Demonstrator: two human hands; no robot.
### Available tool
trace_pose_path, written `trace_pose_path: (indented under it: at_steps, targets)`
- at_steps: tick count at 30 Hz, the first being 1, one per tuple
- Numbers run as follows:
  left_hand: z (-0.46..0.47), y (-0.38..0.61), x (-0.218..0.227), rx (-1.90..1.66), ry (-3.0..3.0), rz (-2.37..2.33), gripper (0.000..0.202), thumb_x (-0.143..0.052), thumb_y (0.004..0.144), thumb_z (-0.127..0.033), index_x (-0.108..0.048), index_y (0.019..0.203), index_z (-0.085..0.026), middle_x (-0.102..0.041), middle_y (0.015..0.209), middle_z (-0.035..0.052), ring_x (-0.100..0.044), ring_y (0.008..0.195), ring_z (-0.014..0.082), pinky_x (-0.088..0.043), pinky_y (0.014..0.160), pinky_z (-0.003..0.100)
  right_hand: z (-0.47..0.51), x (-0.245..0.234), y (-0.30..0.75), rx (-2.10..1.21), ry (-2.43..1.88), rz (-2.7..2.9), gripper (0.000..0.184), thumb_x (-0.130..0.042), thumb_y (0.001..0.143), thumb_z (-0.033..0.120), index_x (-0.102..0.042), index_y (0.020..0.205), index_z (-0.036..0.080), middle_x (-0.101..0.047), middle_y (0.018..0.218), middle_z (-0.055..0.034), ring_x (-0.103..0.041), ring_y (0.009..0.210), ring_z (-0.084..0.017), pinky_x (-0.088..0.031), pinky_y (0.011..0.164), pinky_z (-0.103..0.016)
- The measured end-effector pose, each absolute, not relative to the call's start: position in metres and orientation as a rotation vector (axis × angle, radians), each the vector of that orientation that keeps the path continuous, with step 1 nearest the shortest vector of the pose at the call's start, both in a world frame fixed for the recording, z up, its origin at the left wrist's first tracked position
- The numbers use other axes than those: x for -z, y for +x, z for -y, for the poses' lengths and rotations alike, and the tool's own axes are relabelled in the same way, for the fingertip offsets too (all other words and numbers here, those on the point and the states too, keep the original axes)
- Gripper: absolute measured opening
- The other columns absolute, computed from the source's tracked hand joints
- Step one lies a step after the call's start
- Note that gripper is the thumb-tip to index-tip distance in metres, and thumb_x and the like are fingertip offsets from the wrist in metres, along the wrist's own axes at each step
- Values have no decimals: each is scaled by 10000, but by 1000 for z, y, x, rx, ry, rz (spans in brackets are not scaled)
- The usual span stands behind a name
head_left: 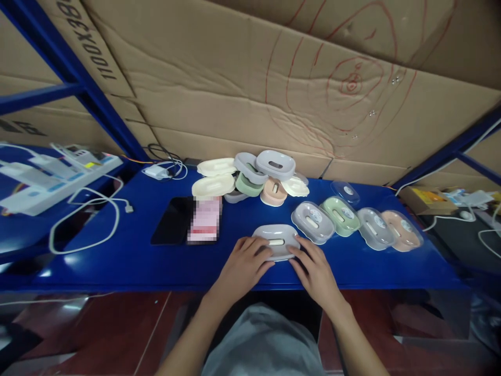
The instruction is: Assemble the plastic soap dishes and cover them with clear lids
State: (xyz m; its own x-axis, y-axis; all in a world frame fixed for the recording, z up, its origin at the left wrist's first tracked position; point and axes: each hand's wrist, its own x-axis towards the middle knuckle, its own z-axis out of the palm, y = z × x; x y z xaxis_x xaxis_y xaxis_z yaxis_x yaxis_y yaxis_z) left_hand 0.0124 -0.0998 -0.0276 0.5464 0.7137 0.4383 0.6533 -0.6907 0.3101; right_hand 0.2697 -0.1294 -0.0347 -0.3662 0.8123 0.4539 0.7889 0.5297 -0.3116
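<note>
A grey oval soap dish (pixel 277 251) lies on the blue table in front of me, with a cream piece (pixel 276 242) showing in its middle slot. My left hand (pixel 246 262) grips its left side, fingers curled over the rim. On the right side, my right hand (pixel 313 265) holds the rim with its fingers bent. To the right stand several lidded soap dishes: a grey one (pixel 309 223), a green one (pixel 337 218), another grey one (pixel 371 230) and a peach one (pixel 400 232). Round stickers show on their clear lids.
Behind is a pile with grey trays (pixel 276 163), cream shells (pixel 213 186), a green dish (pixel 249 187) and a peach dish (pixel 274 193). A loose clear lid (pixel 345 192) lies at the back right. Two phones (pixel 171 221) lie left; a power strip (pixel 58 183) with cables is farther left.
</note>
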Motion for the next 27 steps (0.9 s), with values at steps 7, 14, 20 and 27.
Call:
trace_pose_path:
  at_steps: [7,14,20,27]
  targets:
    - [100,14,24,-838,2608,-1182,138,-700,1024,-267,-664,1151,-229,-676,1286,80,-627,1220,280,-480,1033,457,59,-17,300,-68,-1240,2166,427,-593,1072,381,-589,1493,310,-626,1528,-101,-572,1443,-304,-457,1220,-561]
    - [102,13,16,-829,2555,-1195,134,-649,1043,-230,-668,1174,-239,-675,1304,81,-626,1260,274,-496,1059,456,-89,-22,336,-367,-1403,2144,928,-734,887,708,-438,1628,234,-256,1766,-205,-231,1649,-394,-322,1284,-607]
    - [103,12,16,-816,2554,-1199,156,-654,1034,-216,-670,1188,-234,-671,1331,88,-619,1281,279,-498,1072,466,-116,-9,334,-413,-1303,2227,782,-573,972,753,-543,1564,243,-487,1655,-163,-454,1552,-336,-365,1276,-520]
    - [101,14,19,-795,2581,-1205,166,-639,1040,-205,-651,1204,-228,-663,1346,89,-616,1284,290,-496,1063,484,-113,-1,324,-300,-1360,2164,952,-619,946,757,-341,1682,221,-394,1704,-184,-367,1594,-347,-344,1281,-563]
